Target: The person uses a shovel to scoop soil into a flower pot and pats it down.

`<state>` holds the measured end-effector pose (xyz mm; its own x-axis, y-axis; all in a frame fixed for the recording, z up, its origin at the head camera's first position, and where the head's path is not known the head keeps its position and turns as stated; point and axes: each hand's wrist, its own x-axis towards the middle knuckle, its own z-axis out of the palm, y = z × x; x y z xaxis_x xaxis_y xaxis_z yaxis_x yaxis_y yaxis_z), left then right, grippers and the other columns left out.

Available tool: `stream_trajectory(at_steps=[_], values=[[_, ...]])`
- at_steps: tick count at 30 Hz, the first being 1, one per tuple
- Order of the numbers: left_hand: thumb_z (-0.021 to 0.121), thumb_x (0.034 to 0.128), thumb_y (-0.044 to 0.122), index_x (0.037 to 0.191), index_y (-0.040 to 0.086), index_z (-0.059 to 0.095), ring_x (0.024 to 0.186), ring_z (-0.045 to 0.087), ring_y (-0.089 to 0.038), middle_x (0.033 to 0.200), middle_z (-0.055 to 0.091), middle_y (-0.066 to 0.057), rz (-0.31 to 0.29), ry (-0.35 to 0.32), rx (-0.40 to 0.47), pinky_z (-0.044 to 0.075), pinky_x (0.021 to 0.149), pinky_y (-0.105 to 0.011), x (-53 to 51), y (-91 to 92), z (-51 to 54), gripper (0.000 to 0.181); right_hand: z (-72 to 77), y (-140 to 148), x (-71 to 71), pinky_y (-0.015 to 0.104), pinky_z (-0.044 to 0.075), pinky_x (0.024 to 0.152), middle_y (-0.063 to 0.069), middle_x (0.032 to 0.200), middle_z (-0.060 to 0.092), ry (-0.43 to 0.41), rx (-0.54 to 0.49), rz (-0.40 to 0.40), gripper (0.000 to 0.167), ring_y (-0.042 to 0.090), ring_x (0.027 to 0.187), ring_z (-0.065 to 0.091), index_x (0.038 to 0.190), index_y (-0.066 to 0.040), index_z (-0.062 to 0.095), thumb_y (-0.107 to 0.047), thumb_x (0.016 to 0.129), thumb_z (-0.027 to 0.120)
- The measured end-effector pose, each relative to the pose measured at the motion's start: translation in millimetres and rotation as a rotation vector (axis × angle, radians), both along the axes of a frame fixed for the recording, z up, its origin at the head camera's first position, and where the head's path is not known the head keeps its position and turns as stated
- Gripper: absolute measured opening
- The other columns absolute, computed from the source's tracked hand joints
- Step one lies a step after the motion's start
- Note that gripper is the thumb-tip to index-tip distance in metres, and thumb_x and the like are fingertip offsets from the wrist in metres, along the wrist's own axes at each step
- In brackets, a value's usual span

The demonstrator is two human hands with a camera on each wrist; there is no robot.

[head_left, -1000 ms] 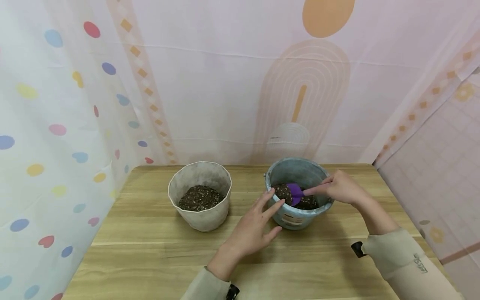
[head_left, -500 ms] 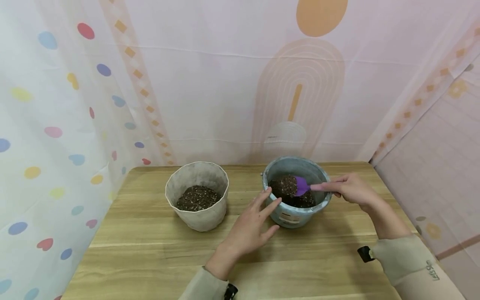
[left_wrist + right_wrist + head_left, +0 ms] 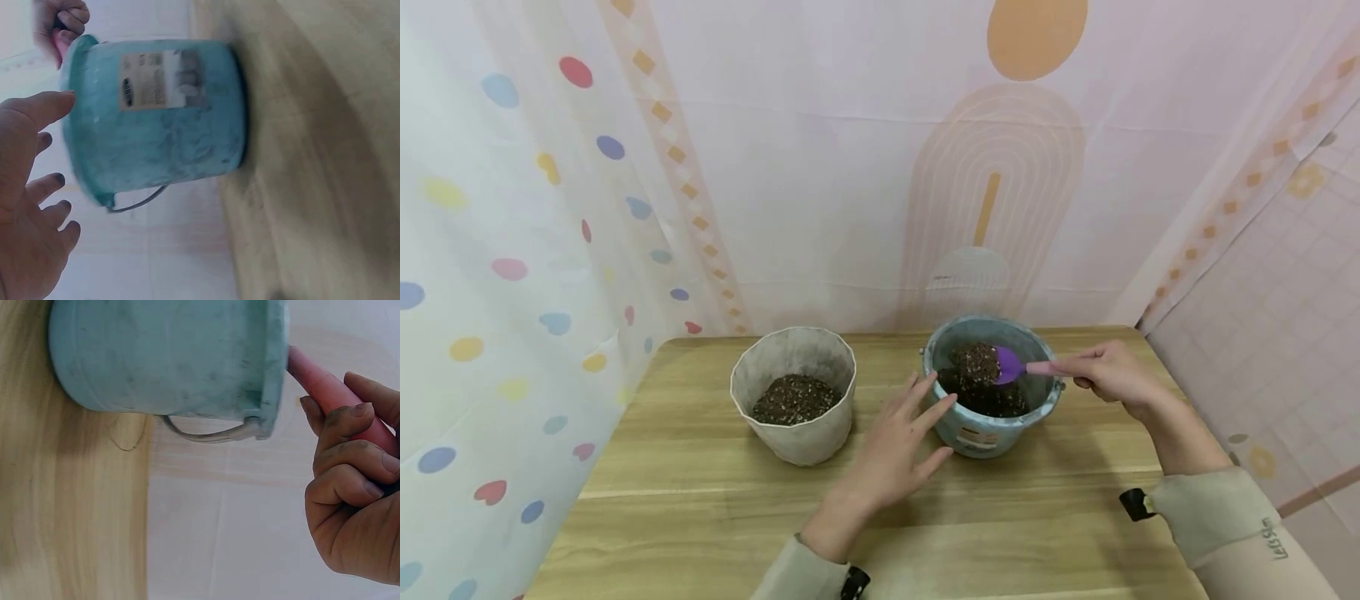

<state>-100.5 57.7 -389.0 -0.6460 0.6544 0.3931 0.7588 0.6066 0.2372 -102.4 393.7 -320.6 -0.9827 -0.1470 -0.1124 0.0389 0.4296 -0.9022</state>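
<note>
A pale fabric backdrop (image 3: 820, 183) printed with hearts, dots and an arch hangs behind a light wood-grain table (image 3: 700, 517), where a person works at a round blue-green bucket (image 3: 1000, 422), apparently plastic, with dark soil (image 3: 996, 404) low inside. To its left, well apart, an off-white round pot with a wavy rim (image 3: 805, 442) stands upright, dark speckled soil (image 3: 797, 400) in its lower part.

The left hand (image 3: 891, 454) stays at the bucket's near left side, fingers spread, fingertips at the rim; whether they press on it cannot be told. The right hand (image 3: 1112, 375), beyond the bucket's right edge, curls its fingers around the pink handle of a small hand trowel with a purple blade (image 3: 1009, 365); the handle reaches in over the rim.

The trowel marks the change: a second ago its blade lay lower, against the soil at the front of the bucket; now it sits higher and further back, its handle nearer level, the right hand drawn slightly outward. A mound of crumbly soil (image 3: 977, 364) rides on the blade, within the bucket's mouth. The digging stroke appears finished and the scoop well loaded; some loose crumbs could spill if the blade tips.
</note>
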Motion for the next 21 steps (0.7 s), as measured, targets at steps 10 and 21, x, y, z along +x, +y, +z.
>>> stream_trajectory(at_steps=[10,21], values=[[0.078,0.0887,0.032,0.145,0.013,0.056,0.149,0.030,-0.036,0.161,0.034,-0.016,0.080,0.126,0.073,0.025,0.121,-0.051,-3.5,-47.1,19.8,0.063,21.5,-9.0,-8.6,0.030,0.011,0.043,-0.004,0.051,0.040,0.012,-0.028,0.015,0.033,0.014,0.050,0.008,0.113,-0.008,0.078,-0.036,0.099,0.065],[0.086,0.0802,0.030,0.137,0.008,0.061,0.144,0.034,-0.047,0.153,0.042,-0.025,0.259,0.167,0.239,0.029,0.114,-0.064,-14.4,-114.7,19.3,0.066,37.9,-43.0,-31.4,0.022,0.017,0.041,-0.007,0.046,0.030,-0.003,-0.017,0.091,0.032,0.008,0.045,0.012,0.113,-0.015,0.079,-0.038,0.099,0.064]])
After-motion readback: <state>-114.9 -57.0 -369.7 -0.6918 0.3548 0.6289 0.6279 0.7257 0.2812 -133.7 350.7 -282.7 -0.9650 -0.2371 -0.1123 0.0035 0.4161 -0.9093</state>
